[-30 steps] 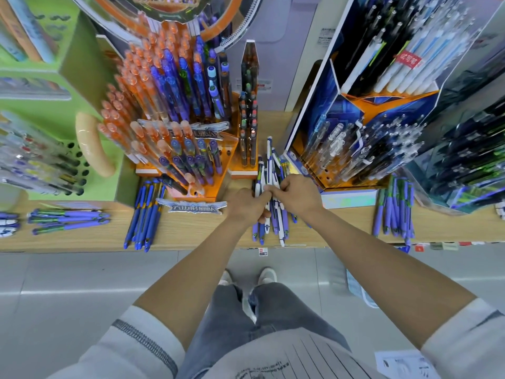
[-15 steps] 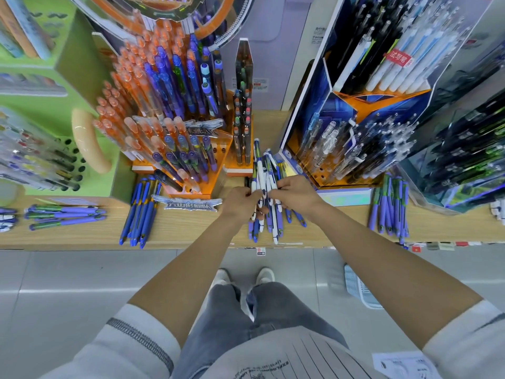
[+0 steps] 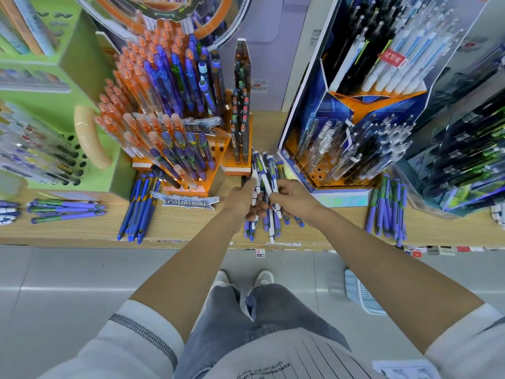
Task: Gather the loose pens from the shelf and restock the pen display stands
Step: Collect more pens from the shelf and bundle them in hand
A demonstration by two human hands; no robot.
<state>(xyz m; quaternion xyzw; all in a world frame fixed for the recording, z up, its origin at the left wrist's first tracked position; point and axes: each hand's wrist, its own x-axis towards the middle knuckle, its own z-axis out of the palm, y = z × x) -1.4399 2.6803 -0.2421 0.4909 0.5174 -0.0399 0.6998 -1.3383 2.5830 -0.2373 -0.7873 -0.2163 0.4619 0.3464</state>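
Note:
A bundle of blue, purple and white pens (image 3: 263,173) is lifted off the wooden shelf (image 3: 191,225) between two display stands. My left hand (image 3: 241,199) grips the bundle from the left. From the right, my right hand (image 3: 293,199) pinches pens in the same bundle. The pen tips point at me and hang past my fingers. An orange display stand (image 3: 216,170) full of orange and blue pens rises on the left. At the right stands a blue display stand (image 3: 322,184) with clear and dark pens.
Loose blue pens (image 3: 139,209) lie by the orange stand, purple pens (image 3: 65,210) at far left, more purple pens (image 3: 386,209) at right. A loose silver sign (image 3: 187,203) lies on the shelf. A green stand (image 3: 54,105) stands left. A basket (image 3: 360,295) sits on the floor.
Both hands have gathered the pens into a tighter bundle and raised it off the shelf, tilting its far end up toward the stands.

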